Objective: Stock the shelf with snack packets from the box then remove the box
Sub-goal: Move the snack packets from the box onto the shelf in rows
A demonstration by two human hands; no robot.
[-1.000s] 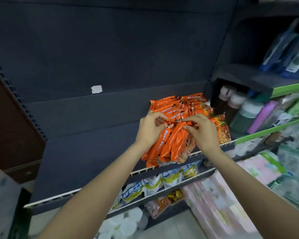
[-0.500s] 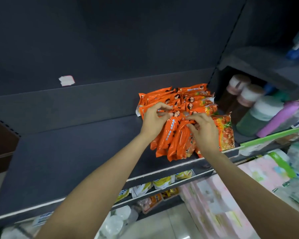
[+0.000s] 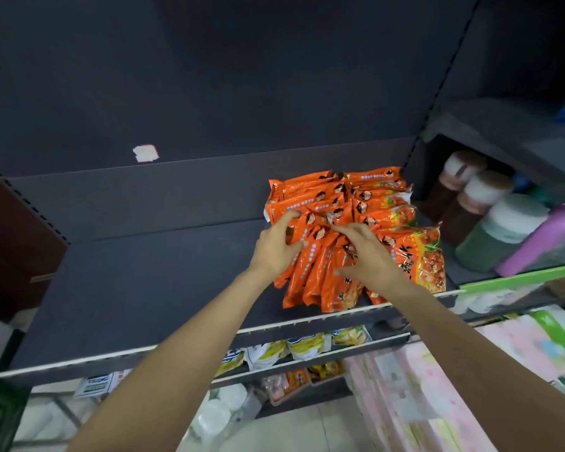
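Observation:
Several orange snack packets stand leaning in a bunch on the dark shelf, at its right end. Behind them more orange packets lie stacked against the back wall. My left hand rests on the tops of the left packets of the bunch, fingers spread. My right hand lies over the right ones, fingers apart, next to a packet with a food picture. Neither hand grips a packet. The box is not in view.
The shelf is bare to the left of the packets. Lidded jars and a purple bottle fill the neighbouring bay on the right. Yellow-white packets sit on the shelf below, pink packages lower right.
Both hands held the bunch of packets by the tops; now the bunch stands on the shelf and the fingers have opened over it. The view has tilted closer to the shelf.

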